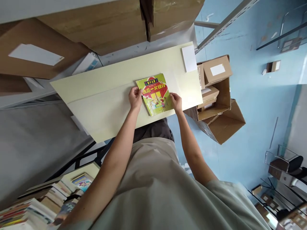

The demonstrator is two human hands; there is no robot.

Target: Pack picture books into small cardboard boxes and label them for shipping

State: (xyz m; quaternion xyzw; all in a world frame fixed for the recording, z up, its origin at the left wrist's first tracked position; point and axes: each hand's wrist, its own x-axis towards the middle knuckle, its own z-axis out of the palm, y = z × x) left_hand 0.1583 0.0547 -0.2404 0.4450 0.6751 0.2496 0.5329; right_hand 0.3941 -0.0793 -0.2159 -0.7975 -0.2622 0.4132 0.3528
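A thin green picture book with a red and yellow cover is held between my two hands over a pale yellow tabletop. My left hand pinches its left edge, thumb on the cover. On the opposite side, my right hand grips the lower right edge with the thumb on top. The fingers beneath the book are hidden. The cover faces up, tilted slightly, and its front corner lies near the table's near edge.
A white pad lies at the table's far right corner. Large cardboard boxes stand behind the table. Open cartons sit on the blue floor to the right. Stacked books are at the lower left.
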